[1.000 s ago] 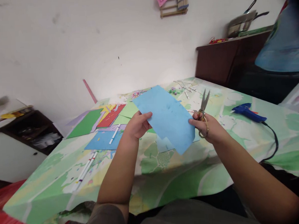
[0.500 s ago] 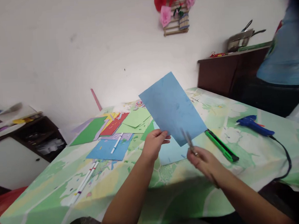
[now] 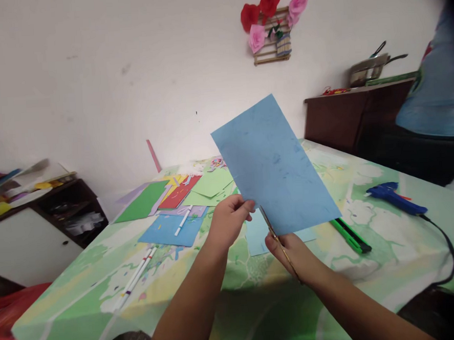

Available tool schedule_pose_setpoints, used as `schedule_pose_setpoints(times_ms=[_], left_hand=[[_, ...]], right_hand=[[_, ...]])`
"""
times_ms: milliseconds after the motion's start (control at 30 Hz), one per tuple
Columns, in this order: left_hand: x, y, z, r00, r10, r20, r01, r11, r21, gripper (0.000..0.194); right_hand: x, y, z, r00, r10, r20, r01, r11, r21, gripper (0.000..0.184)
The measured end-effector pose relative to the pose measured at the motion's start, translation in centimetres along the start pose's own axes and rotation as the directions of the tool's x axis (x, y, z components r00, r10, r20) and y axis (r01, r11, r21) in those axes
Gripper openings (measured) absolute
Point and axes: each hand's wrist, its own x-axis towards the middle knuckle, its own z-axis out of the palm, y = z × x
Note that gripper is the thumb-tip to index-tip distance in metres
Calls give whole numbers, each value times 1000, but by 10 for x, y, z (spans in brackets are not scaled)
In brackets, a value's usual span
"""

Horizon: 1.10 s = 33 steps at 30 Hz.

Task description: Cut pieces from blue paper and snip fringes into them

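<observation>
Near the table's (image 3: 77, 302) front edge, the left hand (image 3: 232, 218) pinches 1 blue sheet (image 3: 270, 157), probably light, easily creased, best held by its edge; the right hand (image 3: 291, 253) curls around scissors (image 3: 276, 235).

Bare forearms (image 3: 191, 300), bare rounded fingers (image 3: 246, 207)

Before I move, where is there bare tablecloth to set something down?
Open tablecloth shows between the green cutter and blue glue gun, and left of the paired white markers. It's crowded left of the left hand: coloured sheets, another marker, scraps.
</observation>
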Motion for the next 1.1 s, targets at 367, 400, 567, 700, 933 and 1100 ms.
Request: schedule_pose_setpoints(times_ms=[367,400,567,700,933,1100], left_hand=[[-8,18,-5,1000,-12,19,9,986,167,20],[-8,18,-4,1000,-4,8,3,985,175,20],[-7,12,-3,1000,10,-14,-7,979,202,21],[-6,5,-7,994,64,-94,-31,949,315,23],[-12,-3,-15,994,84,-70,-47,902,428,27],[-14,-4,-17,997,70,-22,-52,885,462,27]], right_hand=[[10,0,13,981,152,122,-164,982,95,35],[11,2,14,982,148,115,-162,979,123,37],[11,16,32,981,168,98,-189,941,281,54],[4,21,53,962,204,184,-269,837,477,63],[8,5,44,964,163,208,-237,883,405,63],[9,3,40,964,185,191,-239,916,322,58]])
